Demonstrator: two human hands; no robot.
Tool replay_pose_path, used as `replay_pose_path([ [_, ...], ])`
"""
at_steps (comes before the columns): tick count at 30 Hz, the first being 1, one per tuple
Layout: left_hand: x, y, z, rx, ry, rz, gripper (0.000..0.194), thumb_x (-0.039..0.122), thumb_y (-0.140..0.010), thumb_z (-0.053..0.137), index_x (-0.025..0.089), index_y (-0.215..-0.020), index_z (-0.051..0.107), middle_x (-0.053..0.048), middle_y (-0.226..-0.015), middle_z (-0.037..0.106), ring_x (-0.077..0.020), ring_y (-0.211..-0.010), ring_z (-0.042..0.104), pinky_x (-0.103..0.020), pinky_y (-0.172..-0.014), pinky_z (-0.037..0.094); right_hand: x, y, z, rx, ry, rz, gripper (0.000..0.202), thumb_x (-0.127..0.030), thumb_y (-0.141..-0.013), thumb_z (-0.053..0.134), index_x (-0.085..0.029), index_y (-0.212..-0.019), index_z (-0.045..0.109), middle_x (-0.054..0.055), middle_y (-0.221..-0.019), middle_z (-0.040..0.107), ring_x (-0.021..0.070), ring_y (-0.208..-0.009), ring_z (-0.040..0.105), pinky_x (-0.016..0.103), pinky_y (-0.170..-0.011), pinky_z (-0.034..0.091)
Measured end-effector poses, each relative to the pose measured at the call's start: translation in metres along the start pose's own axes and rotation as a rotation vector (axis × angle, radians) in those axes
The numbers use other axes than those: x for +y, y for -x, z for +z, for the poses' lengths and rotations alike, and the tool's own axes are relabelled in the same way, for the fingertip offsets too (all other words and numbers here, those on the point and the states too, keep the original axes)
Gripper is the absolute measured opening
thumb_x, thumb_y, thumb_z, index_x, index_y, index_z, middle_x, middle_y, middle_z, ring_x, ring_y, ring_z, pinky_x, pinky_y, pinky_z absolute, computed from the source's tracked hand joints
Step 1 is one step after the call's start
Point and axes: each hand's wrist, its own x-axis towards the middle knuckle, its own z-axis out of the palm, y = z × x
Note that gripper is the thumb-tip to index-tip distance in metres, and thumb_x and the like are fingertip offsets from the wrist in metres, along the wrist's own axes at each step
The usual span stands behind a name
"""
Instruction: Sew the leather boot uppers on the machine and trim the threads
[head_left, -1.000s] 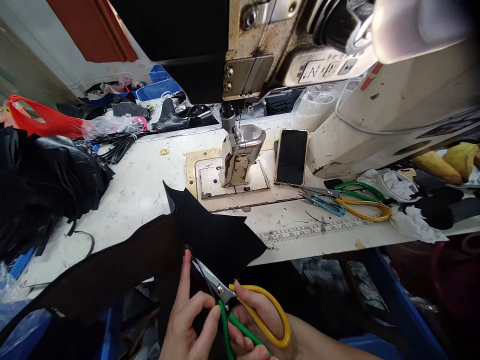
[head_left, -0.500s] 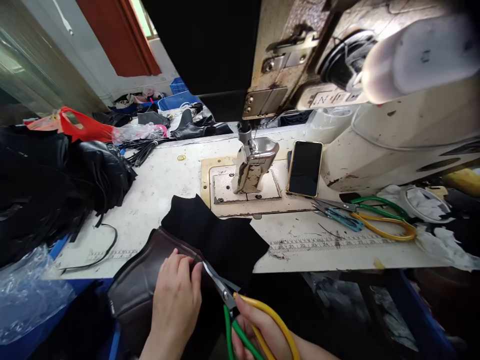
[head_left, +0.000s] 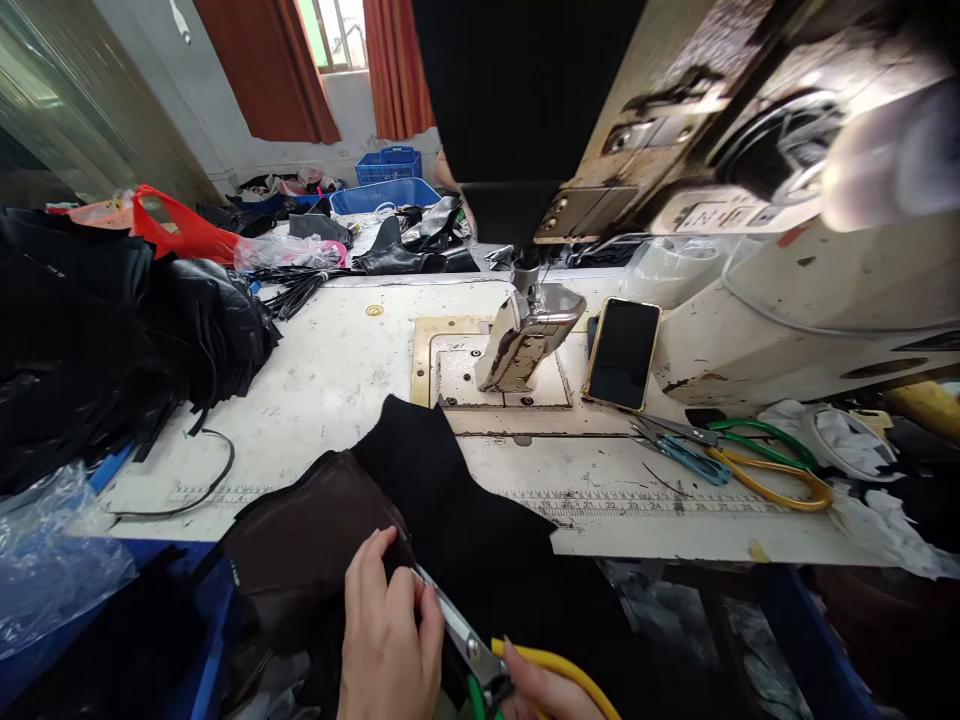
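Observation:
My left hand (head_left: 390, 630) grips the edge of a dark brown leather piece (head_left: 307, 530), thumb and fingers closed on it. In my right hand (head_left: 555, 692) are scissors (head_left: 459, 625) with one yellow and one green handle. Their blades lie along the leather's edge, right beside my left fingertips, and look nearly closed. Black fabric (head_left: 480, 530) stretches from that edge to the right, partly over the table's front edge. The lower part of my right hand and most of the green handle are out of frame.
A sewing machine post (head_left: 529, 340) rises from the white table (head_left: 337, 365). To its right are a phone (head_left: 624, 352), a second pair of scissors (head_left: 772, 470) and blue thread snips (head_left: 690, 458). Stacked black pieces (head_left: 82, 340) crowd the left. Blue crates (head_left: 390, 165) stand behind.
Both hands, the leather and the scissors have shifted right and lower in view. The scissor blades have come closer together. The camera view has shifted, bringing more of the window and curtains into sight.

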Motion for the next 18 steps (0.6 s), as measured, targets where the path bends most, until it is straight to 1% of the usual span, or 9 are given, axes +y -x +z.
replay_pose_path([
  [1, 0.003, 0.004, -0.001, -0.003, 0.033, -0.028, 0.016, 0.013, -0.090, 0.049, 0.020, -0.075, 0.046, -0.019, -0.129, 0.043, -0.0355, -0.122, 0.045, -0.053, -0.087, 0.054, 0.007, 0.001, -0.002, -0.023, -0.021, -0.038, 0.078, -0.087, -0.076, 0.044, -0.019, -0.039, 0.041, -0.005, -0.034, 0.029, 0.0053, -0.032, 0.022, 0.022, -0.035, 0.008],
  [3, 0.011, 0.008, -0.001, 0.007, 0.081, -0.084, 0.018, 0.012, -0.090, 0.047, 0.020, -0.074, 0.043, -0.019, -0.132, 0.042, -0.0356, -0.125, 0.043, -0.056, -0.090, 0.052, 0.018, 0.000, -0.005, -0.017, -0.036, -0.052, 0.078, -0.088, -0.077, 0.043, -0.017, -0.044, 0.046, -0.005, -0.038, 0.034, 0.0053, -0.034, 0.025, 0.022, -0.037, 0.010],
  [6, 0.019, 0.007, 0.001, -0.011, 0.146, -0.188, 0.019, 0.012, -0.091, 0.045, 0.020, -0.074, 0.042, -0.018, -0.137, 0.040, -0.0358, -0.129, 0.039, -0.058, -0.094, 0.048, 0.025, -0.004, -0.007, 0.001, -0.051, 0.009, 0.086, -0.087, -0.084, 0.024, -0.013, -0.057, 0.058, -0.002, -0.044, 0.042, 0.0066, -0.039, 0.033, 0.021, -0.042, 0.019],
  [7, 0.021, 0.005, 0.001, -0.027, 0.169, -0.223, 0.020, 0.012, -0.091, 0.044, 0.020, -0.073, 0.042, -0.018, -0.140, 0.039, -0.0358, -0.131, 0.036, -0.058, -0.095, 0.047, 0.025, -0.005, -0.008, 0.001, -0.053, 0.021, 0.088, -0.086, -0.086, 0.020, -0.012, -0.061, 0.061, -0.001, -0.046, 0.044, 0.0072, -0.041, 0.035, 0.021, -0.044, 0.021],
  [9, 0.022, 0.004, 0.002, -0.052, 0.216, -0.292, 0.023, 0.011, -0.091, 0.043, 0.020, -0.071, 0.042, -0.016, -0.149, 0.034, -0.0356, -0.133, 0.032, -0.057, -0.096, 0.045, 0.024, -0.008, -0.010, 0.018, -0.058, 0.002, 0.090, -0.085, -0.088, 0.018, -0.011, -0.065, 0.064, -0.001, -0.048, 0.044, 0.0078, -0.044, 0.037, 0.020, -0.046, 0.025],
  [11, 0.021, 0.003, 0.003, -0.061, 0.265, -0.324, 0.025, 0.012, -0.091, 0.044, 0.020, -0.068, 0.040, -0.012, -0.157, 0.029, -0.0354, -0.131, 0.032, -0.057, -0.095, 0.044, 0.021, -0.009, -0.012, 0.003, -0.054, 0.004, 0.090, -0.086, -0.086, 0.018, -0.011, -0.063, 0.063, -0.001, -0.048, 0.043, 0.0082, -0.044, 0.038, 0.021, -0.047, 0.026],
  [13, 0.018, 0.003, 0.003, -0.062, 0.321, -0.361, 0.025, 0.012, -0.090, 0.045, 0.020, -0.066, 0.039, -0.009, -0.161, 0.026, -0.0349, -0.128, 0.033, -0.057, -0.094, 0.043, 0.017, -0.010, -0.012, -0.025, -0.058, 0.013, 0.091, -0.088, -0.085, 0.017, -0.012, -0.059, 0.061, -0.002, -0.047, 0.041, 0.0080, -0.043, 0.036, 0.020, -0.046, 0.025],
  [16, 0.014, 0.003, 0.003, -0.072, 0.394, -0.403, 0.026, 0.015, -0.090, 0.045, 0.020, -0.065, 0.039, -0.007, -0.162, 0.025, -0.0341, -0.127, 0.033, -0.058, -0.094, 0.042, 0.011, -0.009, -0.011, -0.064, -0.072, 0.021, 0.095, -0.089, -0.083, 0.011, -0.011, -0.059, 0.061, -0.003, -0.046, 0.041, 0.0073, -0.040, 0.034, 0.021, -0.044, 0.023],
  [18, 0.012, 0.002, 0.002, -0.113, 0.419, -0.413, 0.026, 0.016, -0.090, 0.046, 0.019, -0.064, 0.041, -0.007, -0.164, 0.023, -0.0341, -0.126, 0.033, -0.059, -0.094, 0.042, 0.006, -0.008, -0.008, -0.075, -0.091, 0.018, 0.097, -0.089, -0.082, 0.009, -0.011, -0.059, 0.061, -0.003, -0.044, 0.041, 0.0070, -0.038, 0.033, 0.021, -0.042, 0.022],
])
